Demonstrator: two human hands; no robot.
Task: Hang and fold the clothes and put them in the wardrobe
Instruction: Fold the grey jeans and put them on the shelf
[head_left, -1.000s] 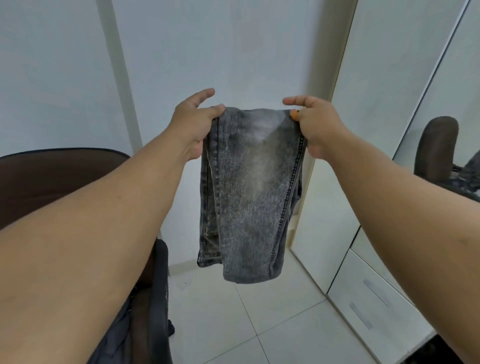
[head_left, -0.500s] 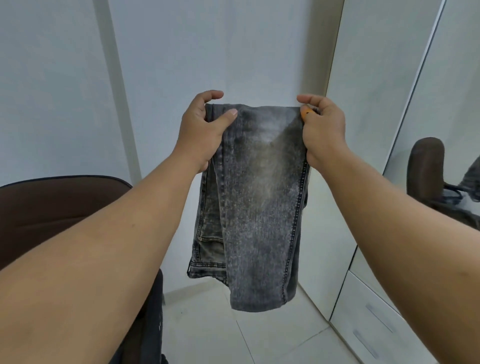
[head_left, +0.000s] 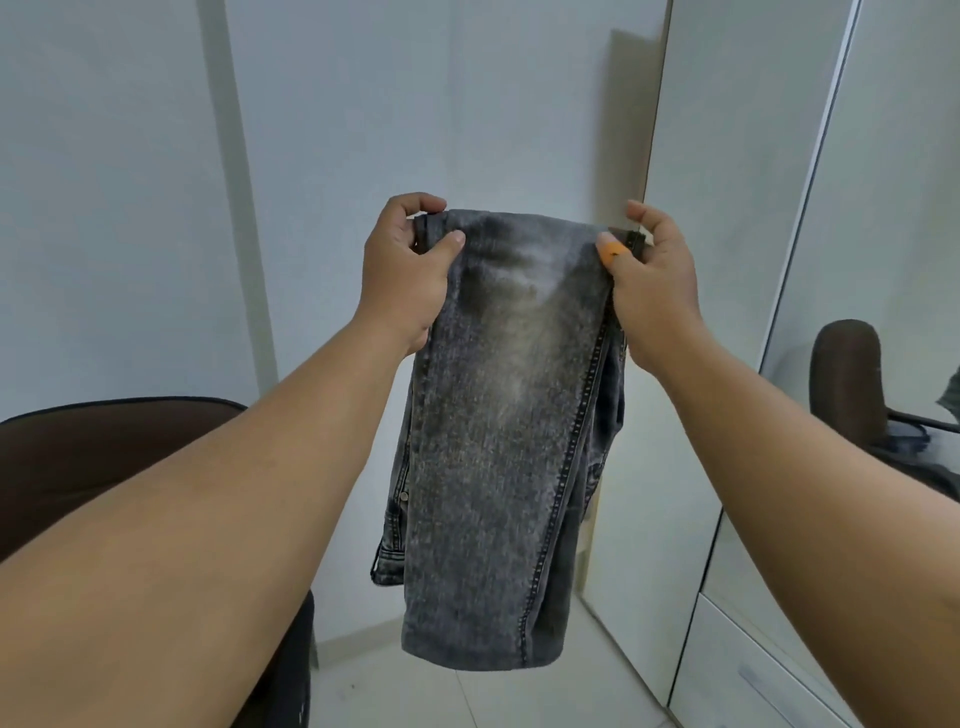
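Note:
A pair of grey washed jeans hangs folded over in front of me, held up in the air by its top fold. My left hand grips the top left corner, thumb pressed on the front of the cloth. My right hand pinches the top right corner, its thumb with an orange nail on the front. The lower ends of the jeans hang free above the floor. The white wardrobe stands just to the right, its doors closed.
A brown chair is at the lower left under my left arm. A mirrored wardrobe door at the right reflects a chair. White drawers sit at the wardrobe's base. White wall ahead, pale tiled floor below.
Both hands have shifted their grip on the jeans' top fold, the left thumb now over the front. The jeans sit lower and closer in view as my head tilted up.

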